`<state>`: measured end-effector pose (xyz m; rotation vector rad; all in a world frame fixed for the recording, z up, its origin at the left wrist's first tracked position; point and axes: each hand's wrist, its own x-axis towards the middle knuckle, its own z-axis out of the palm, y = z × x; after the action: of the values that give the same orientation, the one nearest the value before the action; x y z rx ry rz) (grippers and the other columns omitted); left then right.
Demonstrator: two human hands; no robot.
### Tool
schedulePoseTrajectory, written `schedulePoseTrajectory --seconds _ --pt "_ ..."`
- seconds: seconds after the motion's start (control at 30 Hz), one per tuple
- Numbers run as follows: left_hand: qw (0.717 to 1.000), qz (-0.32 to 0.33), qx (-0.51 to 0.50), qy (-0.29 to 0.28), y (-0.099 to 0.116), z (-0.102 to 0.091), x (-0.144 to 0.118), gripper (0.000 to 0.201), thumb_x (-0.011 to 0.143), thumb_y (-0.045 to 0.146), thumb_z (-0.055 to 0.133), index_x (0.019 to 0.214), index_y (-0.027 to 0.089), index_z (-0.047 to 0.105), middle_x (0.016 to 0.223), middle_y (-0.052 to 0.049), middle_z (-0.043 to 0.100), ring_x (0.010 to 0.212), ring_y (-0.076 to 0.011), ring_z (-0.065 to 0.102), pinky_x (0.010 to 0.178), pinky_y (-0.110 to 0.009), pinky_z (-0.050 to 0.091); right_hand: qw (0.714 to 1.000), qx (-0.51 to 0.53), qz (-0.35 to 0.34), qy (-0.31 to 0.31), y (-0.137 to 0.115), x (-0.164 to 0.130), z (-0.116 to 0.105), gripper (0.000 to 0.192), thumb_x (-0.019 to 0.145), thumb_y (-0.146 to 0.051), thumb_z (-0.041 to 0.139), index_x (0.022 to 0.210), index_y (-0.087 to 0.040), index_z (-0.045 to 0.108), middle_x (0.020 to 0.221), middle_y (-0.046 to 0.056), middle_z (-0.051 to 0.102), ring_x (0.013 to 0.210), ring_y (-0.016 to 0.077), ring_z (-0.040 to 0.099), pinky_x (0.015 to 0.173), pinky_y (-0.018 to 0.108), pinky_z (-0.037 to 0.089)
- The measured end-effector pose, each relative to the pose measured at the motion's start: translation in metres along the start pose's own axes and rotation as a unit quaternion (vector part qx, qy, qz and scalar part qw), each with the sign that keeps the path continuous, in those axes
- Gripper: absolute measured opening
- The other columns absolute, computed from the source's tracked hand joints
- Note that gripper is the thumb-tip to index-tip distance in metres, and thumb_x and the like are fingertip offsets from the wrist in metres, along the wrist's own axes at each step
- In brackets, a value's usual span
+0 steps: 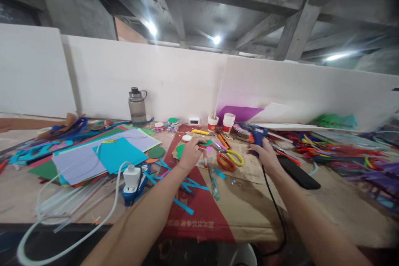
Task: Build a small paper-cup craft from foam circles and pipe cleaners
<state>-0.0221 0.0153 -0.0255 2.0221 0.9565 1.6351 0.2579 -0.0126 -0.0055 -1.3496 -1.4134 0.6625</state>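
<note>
My right hand [268, 156] is wrapped round the handle of a blue hot glue gun [259, 134], whose black cord hangs down over the table edge. With closed fingers my left hand [190, 153] holds the edge of a green paper disc [205, 144] with a red rim, low over the cardboard. The fingertips partly hide that disc. Close to the left hand lie a white round piece [186, 138] and another green disc [180, 150]. Between my hands are scissors with red and yellow handles [230, 160], an orange cutter [224, 140] and a clear pen-like stick [213, 181].
Coloured paper sheets [121, 153] and a white plug on a blue power strip [134, 183] lie left. Two paper cups [228, 120] and a water bottle [137, 108] stand at the back. A black phone [297, 172] and many pipe cleaners [324, 149] are right.
</note>
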Motion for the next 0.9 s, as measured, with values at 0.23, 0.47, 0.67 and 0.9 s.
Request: schedulePoseTrajectory --seconds 0.23,0.47,0.67,0.9 --pt "0.999 0.014 0.049 0.006 -0.005 -0.006 -0.001 0.027 0.069 0.001 0.054 0.086 0.02 0.064 0.103 -0.007 0.071 0.102 -0.0202 0.065 0.096 -0.041 0.049 0.987 0.101 -0.054 -0.114 -0.035 -0.015 0.029 0.036 0.075 -0.046 0.062 0.098 -0.022 0.049 0.067 -0.003 0.056 0.06 0.0149 0.051 0.06 0.029 0.042" --pt "0.994 0.042 0.096 0.002 -0.004 -0.006 -0.001 0.019 0.076 0.008 0.056 0.088 0.021 0.062 0.104 -0.007 0.071 0.104 -0.0203 0.064 0.097 -0.041 0.048 0.985 0.06 -0.044 -0.158 -0.014 -0.025 0.026 0.037 0.081 -0.054 0.055 0.094 -0.019 0.055 0.065 -0.002 0.053 0.062 0.0161 0.05 0.062 0.031 0.043" --pt "0.995 0.047 0.092 -0.012 -0.003 -0.007 -0.001 0.017 0.078 0.01 0.057 0.089 0.022 0.061 0.106 -0.008 0.07 0.107 -0.0203 0.063 0.099 -0.04 0.046 0.984 -0.018 -0.069 -0.161 -0.017 -0.027 0.021 0.031 0.083 -0.05 0.053 0.092 -0.021 0.059 0.077 0.003 0.058 0.077 0.0211 0.055 0.075 0.035 0.046" --pt "0.995 0.047 0.081 -0.019 0.001 -0.006 -0.001 0.019 0.075 0.007 0.057 0.087 0.022 0.061 0.106 -0.008 0.07 0.107 -0.021 0.063 0.099 -0.041 0.046 0.985 -0.086 -0.074 -0.133 -0.007 -0.028 0.02 0.037 0.081 -0.052 0.057 0.101 -0.022 0.061 0.093 0.007 0.064 0.093 0.0248 0.057 0.086 0.04 0.046"
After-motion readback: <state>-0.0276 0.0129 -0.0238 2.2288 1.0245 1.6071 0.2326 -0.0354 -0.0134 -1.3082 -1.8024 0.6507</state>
